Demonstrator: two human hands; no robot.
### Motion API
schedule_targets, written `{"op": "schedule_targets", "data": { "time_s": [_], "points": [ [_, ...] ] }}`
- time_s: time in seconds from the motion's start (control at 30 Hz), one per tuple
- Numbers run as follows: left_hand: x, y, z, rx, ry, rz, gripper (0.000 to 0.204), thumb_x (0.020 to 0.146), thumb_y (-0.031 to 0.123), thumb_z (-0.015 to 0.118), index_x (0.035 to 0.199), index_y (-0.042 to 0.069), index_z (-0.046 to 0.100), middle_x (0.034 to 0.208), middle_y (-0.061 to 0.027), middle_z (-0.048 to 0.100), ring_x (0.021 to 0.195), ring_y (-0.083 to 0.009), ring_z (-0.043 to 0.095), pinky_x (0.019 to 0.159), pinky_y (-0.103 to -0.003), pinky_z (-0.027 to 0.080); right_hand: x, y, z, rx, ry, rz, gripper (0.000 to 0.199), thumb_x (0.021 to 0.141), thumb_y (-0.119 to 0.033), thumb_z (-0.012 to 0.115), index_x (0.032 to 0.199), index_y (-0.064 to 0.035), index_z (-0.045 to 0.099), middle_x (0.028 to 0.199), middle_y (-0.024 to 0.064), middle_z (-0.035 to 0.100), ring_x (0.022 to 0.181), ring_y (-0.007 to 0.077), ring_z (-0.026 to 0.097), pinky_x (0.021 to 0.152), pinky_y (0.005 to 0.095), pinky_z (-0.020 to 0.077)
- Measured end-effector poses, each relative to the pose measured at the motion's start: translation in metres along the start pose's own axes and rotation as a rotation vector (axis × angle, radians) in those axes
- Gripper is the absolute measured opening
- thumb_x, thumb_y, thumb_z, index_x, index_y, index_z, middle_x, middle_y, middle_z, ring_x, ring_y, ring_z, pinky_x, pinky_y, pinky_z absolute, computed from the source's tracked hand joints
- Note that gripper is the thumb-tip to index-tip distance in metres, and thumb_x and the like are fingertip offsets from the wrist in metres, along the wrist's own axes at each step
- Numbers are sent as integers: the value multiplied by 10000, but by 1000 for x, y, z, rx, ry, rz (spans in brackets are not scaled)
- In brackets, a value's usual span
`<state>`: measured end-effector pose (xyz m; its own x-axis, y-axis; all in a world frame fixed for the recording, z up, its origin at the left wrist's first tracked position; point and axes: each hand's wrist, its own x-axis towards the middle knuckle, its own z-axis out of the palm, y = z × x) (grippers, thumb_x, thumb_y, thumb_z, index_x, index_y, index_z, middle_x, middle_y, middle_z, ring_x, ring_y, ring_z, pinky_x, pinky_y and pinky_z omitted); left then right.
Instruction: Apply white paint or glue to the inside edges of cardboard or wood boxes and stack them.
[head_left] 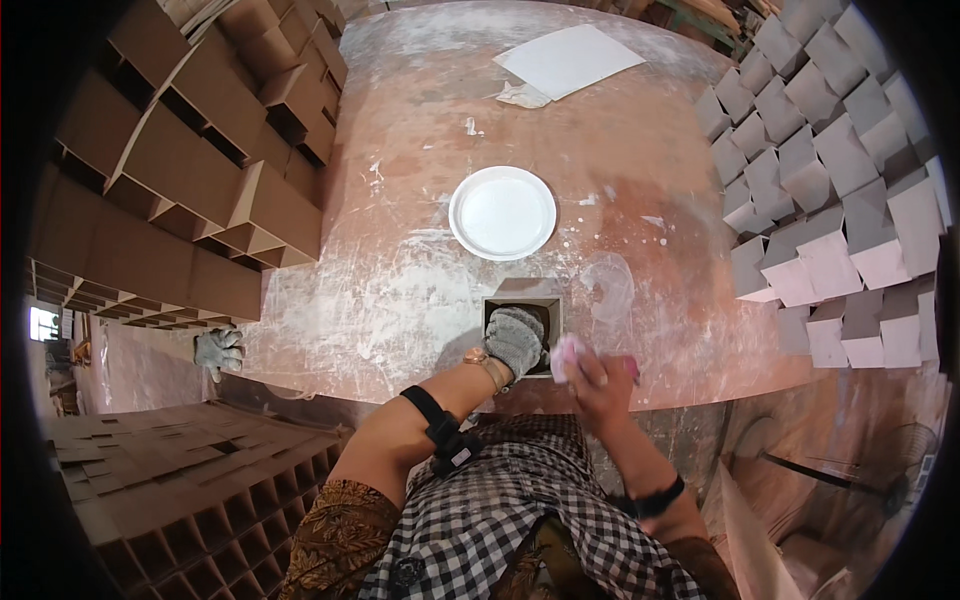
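Left hand [515, 340], in grey knit glove, grips the rim of a square cardboard box [524, 300]; bare right hand [598, 378] clenches a pale cloth [566, 353]. Round white plate [502, 213] on dusty counter [400, 300].

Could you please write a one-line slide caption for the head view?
Gloved left hand presses into a small open box while the bare right hand holds a pale cloth, near a white plate.

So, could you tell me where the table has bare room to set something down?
Bare tabletop lies left of the white plate and small open box, and between plate and white sheet. It is crowded by the box, where both hands work, and along both cardboard stacks.
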<state>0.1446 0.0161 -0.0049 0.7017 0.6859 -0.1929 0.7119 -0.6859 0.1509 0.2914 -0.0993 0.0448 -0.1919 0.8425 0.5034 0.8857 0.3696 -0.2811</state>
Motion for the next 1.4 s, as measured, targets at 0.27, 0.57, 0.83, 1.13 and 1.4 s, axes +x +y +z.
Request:
{"op": "schedule_targets", "data": {
  "time_s": [0.27, 0.57, 0.83, 1.13, 1.4],
  "points": [
    [-3, 5, -20, 2, 33, 16, 204, 716, 280, 596, 744, 98, 684, 745, -131, 652, 710, -318, 632, 596, -468, 455, 75, 23, 10, -58, -63, 171, 436, 580, 2, 595, 1008, -76, 622, 991, 102, 590, 815, 313, 578, 641, 430, 472],
    [2, 1, -2, 31, 63, 0, 243, 708, 319, 614, 770, 97, 690, 748, -126, 655, 705, -297, 637, 581, -460, 454, 19, -44, -24, -30, -215, 340, 406, 692, -252, 724, 1016, -48, 590, 931, 142, 576, 779, 328, 588, 609, 423, 484],
    [3, 0, 1, -58, 125, 36, 251, 716, 345, 629, 742, 104, 692, 695, -135, 640, 683, -302, 636, 571, -468, 457, 86, 4, 17, -157, -51, 355, 251, 685, -33, 584, 935, -27, 567, 910, 173, 570, 784, 353, 586, 613, 444, 496],
    [-6, -1, -14, -7, 81, 0, 371, 730, 430, 624, 826, 75, 673, 777, -157, 653, 702, -303, 635, 573, -468, 473, -22, -47, -32, 207, -302, 521, 360, 731, -78, 639, 1090, -85, 609, 903, 121, 601, 779, 324, 615, 620, 391, 499],
    [-45, -69, -33, -203, -307, -128, 493, 807, 395, 569, 1117, 11, 578, 940, -215, 640, 852, -340, 631, 763, -519, 487, -26, 4, -25, 1670, 353, 1253, 352, 884, -221, 563, 1130, 31, 555, 874, 139, 624, 723, 263, 616, 650, 351, 518]
  ]
}}
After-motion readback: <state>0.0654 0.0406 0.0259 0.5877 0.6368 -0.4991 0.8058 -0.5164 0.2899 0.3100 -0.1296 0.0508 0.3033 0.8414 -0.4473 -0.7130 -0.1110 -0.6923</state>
